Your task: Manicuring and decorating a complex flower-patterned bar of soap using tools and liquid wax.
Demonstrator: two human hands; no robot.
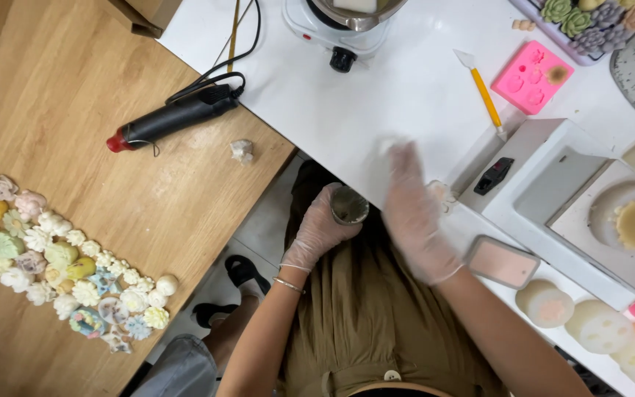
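Left hand [319, 229] gripped small metal cup [349, 205] upright; right hand [414, 213], blurred, fingers spread, swept white table [376, 103] edge. Cup best kept level, just beneath.

My right hand [419, 213] is motion-blurred, so I can't tell finger pose or if it's holding anything. Small cup [349, 205] is mostly wrapped by my left hand [320, 229]; contents unclear. Hot plate [341, 29] w/ pot is cut off at top edge. Succulent tray [553, 31] is cropped top right. Round moulds [604, 327] run off bottom right.
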